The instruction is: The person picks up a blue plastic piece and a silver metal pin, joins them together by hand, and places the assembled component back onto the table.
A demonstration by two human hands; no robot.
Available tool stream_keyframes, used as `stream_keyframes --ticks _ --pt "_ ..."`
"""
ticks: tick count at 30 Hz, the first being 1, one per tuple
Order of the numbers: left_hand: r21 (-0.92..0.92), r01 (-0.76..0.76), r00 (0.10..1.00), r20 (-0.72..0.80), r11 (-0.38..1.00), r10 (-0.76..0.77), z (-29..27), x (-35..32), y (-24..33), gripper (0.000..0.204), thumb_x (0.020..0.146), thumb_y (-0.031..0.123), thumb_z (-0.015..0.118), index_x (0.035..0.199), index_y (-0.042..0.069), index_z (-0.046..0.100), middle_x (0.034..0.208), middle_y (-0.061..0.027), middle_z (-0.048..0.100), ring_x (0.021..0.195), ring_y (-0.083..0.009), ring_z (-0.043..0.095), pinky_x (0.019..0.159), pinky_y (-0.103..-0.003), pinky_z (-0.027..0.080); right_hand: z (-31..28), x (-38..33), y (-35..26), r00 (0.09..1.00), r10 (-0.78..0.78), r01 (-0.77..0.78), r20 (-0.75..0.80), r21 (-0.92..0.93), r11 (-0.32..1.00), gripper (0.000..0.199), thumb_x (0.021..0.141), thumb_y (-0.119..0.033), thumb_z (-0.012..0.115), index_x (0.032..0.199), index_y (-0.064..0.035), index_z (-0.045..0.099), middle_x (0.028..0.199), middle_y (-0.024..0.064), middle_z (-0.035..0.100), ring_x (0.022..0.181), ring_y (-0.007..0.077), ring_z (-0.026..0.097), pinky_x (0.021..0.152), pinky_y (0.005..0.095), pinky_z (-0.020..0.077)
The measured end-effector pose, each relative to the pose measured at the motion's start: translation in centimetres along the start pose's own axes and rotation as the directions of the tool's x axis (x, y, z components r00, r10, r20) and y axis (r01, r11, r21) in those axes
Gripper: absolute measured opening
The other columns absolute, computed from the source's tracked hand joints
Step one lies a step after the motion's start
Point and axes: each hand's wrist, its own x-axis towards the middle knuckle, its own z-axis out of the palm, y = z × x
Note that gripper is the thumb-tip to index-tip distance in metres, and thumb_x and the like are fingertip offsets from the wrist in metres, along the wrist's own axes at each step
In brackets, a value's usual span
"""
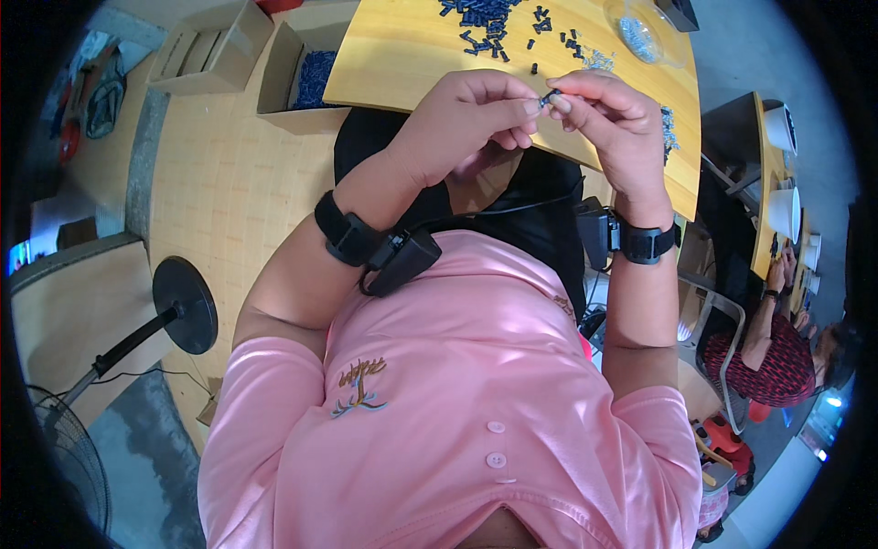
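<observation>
My left hand [480, 114] and my right hand [615, 117] meet above the near edge of a wooden table [389, 64]. Between their fingertips is a small dark part [549, 97], pinched from both sides; its exact kind is too small to make out. Beyond the hands lies a heap of small black parts [480, 13], with several loose black pieces [541, 20] beside it. Small silvery pieces [599, 60] are spread behind my right hand. Farther back stands a clear round dish [675, 48] holding small pale pieces [636, 38]. More small metallic pieces [669, 131] lie right of my right hand.
A cardboard box [277, 69] with dark blue parts stands left of the table, and another cardboard box [242, 44] is farther left. A fan's round black base [183, 305] lies at left. To the right, another person [773, 366] sits at a table with white containers [784, 212].
</observation>
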Motion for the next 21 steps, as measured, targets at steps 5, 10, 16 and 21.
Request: stream_keyframes --ticks 5,10,16,21 --pt "-0.129 0.068 0.997 0.056 0.989 -0.061 -0.1 0.1 0.0 0.017 0.088 0.014 0.057 0.097 0.001 0.063 0.078 -0.0029 0.061 0.068 -0.0092 0.057 0.064 -0.022 0.048 -0.3 0.2 0.2 0.998 -0.033 0.030 0.058 0.042 0.999 0.016 0.078 0.005 0.062 0.093 0.0024 0.066 0.084 0.0062 0.062 0.073 0.0110 0.060 0.064 0.0199 0.0463" --pt "-0.211 0.110 0.991 0.095 0.971 -0.091 -0.3 0.1 0.1 0.017 0.088 0.014 0.057 0.096 0.000 0.064 0.078 -0.0028 0.061 0.067 -0.0089 0.057 0.064 -0.022 0.048 -0.1 0.4 0.5 0.997 -0.033 0.026 0.068 0.100 0.995 0.016 0.078 0.006 0.062 0.093 0.0029 0.066 0.085 0.0077 0.062 0.074 0.0124 0.061 0.064 0.0204 0.0467" --pt "-0.177 0.097 0.995 0.051 0.979 -0.090 -0.2 0.0 -0.3 0.019 0.088 0.015 0.058 0.097 0.000 0.064 0.078 -0.0022 0.061 0.066 -0.0086 0.056 0.063 -0.022 0.047 0.4 0.2 1.3 0.998 -0.038 0.030 0.041 0.169 0.985 0.017 0.078 0.007 0.061 0.094 0.0026 0.066 0.087 0.0092 0.062 0.076 0.0140 0.062 0.068 0.0213 0.0480" --pt "-0.195 0.076 0.997 -0.010 0.978 -0.080 0.0 0.0 -0.4 0.018 0.088 0.015 0.057 0.096 0.000 0.064 0.077 -0.0021 0.061 0.067 -0.0083 0.056 0.063 -0.022 0.046 0.7 0.1 1.5 0.998 -0.068 0.068 -0.003 0.089 0.994 0.017 0.078 0.006 0.062 0.094 0.0023 0.066 0.089 0.0096 0.063 0.078 0.0141 0.062 0.070 0.0217 0.0482"
